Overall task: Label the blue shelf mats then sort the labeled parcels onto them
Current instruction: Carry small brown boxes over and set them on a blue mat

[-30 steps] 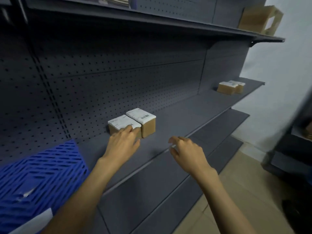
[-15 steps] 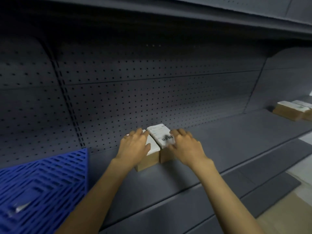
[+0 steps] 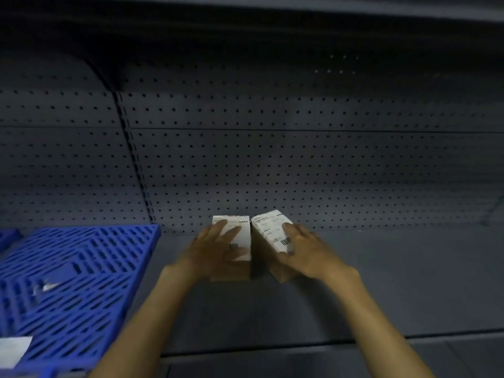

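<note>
Two small brown parcels with white barcode labels on top stand side by side on the dark grey shelf [image 3: 381,282]. My left hand [image 3: 215,248] lies over the left parcel [image 3: 240,230], fingers spread across its label and round its left side. My right hand [image 3: 305,252] holds the right parcel [image 3: 270,227], which is tilted, its near end raised. A blue lattice shelf mat [image 3: 76,271] lies on the shelf to the left, with a white label [image 3: 13,350] at its front edge.
A perforated grey back panel [image 3: 300,165] rises behind the parcels, and an upper shelf overhangs at the top. A vertical slotted upright [image 3: 133,165] divides the panel. A scrap of white tape [image 3: 46,287] sits on the mat. A lower shelf edge shows below.
My view has swung left and closer to the shelf. My right hand came onto the right parcel and tipped it up; my left hand stayed on the left parcel.
</note>
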Action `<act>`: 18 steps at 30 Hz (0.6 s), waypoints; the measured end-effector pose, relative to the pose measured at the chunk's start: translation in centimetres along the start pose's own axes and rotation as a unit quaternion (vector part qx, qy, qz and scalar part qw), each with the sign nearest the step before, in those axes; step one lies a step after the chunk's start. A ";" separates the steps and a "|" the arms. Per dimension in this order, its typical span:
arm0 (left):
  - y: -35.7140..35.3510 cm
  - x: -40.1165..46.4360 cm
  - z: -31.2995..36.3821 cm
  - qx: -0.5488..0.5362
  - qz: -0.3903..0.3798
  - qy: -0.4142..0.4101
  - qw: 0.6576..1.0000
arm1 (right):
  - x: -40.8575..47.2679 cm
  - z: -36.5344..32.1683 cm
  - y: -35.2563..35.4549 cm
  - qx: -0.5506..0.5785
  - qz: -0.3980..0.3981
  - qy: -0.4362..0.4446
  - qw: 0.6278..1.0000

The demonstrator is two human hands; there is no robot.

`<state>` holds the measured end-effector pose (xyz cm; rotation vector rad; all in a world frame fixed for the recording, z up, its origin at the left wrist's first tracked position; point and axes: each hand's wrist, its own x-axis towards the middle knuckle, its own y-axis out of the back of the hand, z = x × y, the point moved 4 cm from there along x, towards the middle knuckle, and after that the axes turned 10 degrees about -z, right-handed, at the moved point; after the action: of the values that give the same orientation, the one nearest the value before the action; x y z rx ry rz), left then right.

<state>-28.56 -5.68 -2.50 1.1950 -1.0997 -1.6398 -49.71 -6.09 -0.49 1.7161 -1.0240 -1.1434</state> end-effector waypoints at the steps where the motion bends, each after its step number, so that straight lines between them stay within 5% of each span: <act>1: 0.1 -0.2 -0.2 -0.011 -0.019 0.008 1.000 | 0.0 0.4 0.0 -0.003 -0.004 0.007 1.000; 4: 0.3 -1.0 -0.5 -0.032 -0.039 0.053 0.997 | 0.2 1.5 -0.3 0.015 -0.007 0.010 1.000; 13: -1.3 -1.6 2.6 -0.007 0.088 0.226 0.970 | 0.8 2.0 -1.4 0.065 0.048 0.012 0.997; 18: -2.0 -2.9 1.2 -0.099 0.103 0.254 0.957 | 0.8 1.3 -1.2 0.053 0.060 0.041 0.996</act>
<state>-29.26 -2.12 -3.41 1.2296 -0.6888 -1.1604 -50.54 -6.68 -2.16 1.7437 -1.1368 -0.9494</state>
